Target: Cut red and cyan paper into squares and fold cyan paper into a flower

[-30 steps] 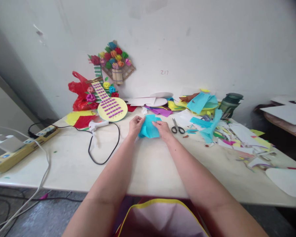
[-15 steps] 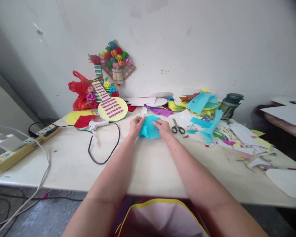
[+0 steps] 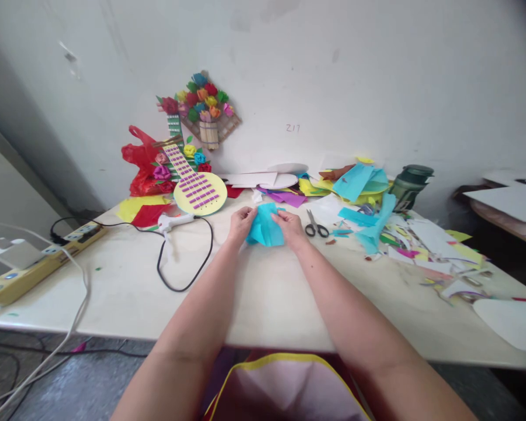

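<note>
A piece of bright blue crepe paper (image 3: 266,227) is stretched between my two hands above the table. My left hand (image 3: 242,224) pinches its left edge, thumb on the near face. On the other side, my right hand (image 3: 290,228) grips the upper right part between thumb and fingers. The paper looks folded or layered, with creases across it; its back is hidden. Just right of my right hand lie scissors (image 3: 316,224) with black handles, blades pointing away. To the left, a white hot glue gun (image 3: 175,222) rests on the table with its black cord looped.
A yellow guitar-shaped craft (image 3: 200,193) leans at the back left near paper flowers (image 3: 205,99). Paper scraps (image 3: 421,240) and blue strips cover the right side, beside a dark green bottle (image 3: 409,186). A power strip (image 3: 44,263) lies along the left edge.
The blue paper's top edge and folds have shifted slightly between my fingers. Both hands stay in nearly the same place.
</note>
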Demonstrator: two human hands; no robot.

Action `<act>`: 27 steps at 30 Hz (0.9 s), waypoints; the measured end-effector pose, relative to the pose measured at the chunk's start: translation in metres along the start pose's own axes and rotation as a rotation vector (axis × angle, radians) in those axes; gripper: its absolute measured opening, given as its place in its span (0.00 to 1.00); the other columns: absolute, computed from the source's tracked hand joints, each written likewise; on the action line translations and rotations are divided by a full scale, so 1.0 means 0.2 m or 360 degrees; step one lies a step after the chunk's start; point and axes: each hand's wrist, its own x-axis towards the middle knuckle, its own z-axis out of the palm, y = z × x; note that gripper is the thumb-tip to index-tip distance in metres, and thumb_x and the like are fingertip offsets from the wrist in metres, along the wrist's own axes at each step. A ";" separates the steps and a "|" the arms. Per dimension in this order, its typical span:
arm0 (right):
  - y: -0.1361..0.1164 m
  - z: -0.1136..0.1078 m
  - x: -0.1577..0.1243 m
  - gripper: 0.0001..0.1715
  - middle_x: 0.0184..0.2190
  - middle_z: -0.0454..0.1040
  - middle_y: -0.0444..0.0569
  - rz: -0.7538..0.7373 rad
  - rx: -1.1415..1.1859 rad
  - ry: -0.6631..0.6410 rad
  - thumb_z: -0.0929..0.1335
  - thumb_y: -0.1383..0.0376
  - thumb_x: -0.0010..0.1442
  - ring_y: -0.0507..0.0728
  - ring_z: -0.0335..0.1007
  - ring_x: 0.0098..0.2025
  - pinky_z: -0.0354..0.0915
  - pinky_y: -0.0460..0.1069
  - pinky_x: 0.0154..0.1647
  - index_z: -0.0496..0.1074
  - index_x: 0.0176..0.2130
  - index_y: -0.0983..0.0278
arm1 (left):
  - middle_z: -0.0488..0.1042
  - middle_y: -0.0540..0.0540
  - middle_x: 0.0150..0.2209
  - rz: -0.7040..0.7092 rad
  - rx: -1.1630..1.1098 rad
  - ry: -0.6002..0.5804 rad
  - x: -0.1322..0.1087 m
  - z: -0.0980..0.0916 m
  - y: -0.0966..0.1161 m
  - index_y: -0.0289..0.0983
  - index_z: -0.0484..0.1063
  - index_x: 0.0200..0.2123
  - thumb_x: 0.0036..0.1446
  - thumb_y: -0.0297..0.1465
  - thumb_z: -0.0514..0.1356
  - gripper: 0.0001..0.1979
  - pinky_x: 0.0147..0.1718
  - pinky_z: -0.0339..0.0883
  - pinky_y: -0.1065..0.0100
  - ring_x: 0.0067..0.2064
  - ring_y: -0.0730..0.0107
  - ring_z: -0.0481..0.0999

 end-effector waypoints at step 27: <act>-0.05 -0.01 -0.02 0.13 0.34 0.78 0.46 -0.0048 -0.0108 -0.0146 0.68 0.67 0.43 0.57 0.70 0.42 0.60 0.53 0.49 0.78 0.31 0.61 | 0.52 0.55 0.17 -0.0114 -0.0229 -0.0096 -0.01 -0.01 -0.01 0.35 0.61 0.19 0.45 0.44 0.60 0.19 0.19 0.47 0.74 0.20 0.80 0.51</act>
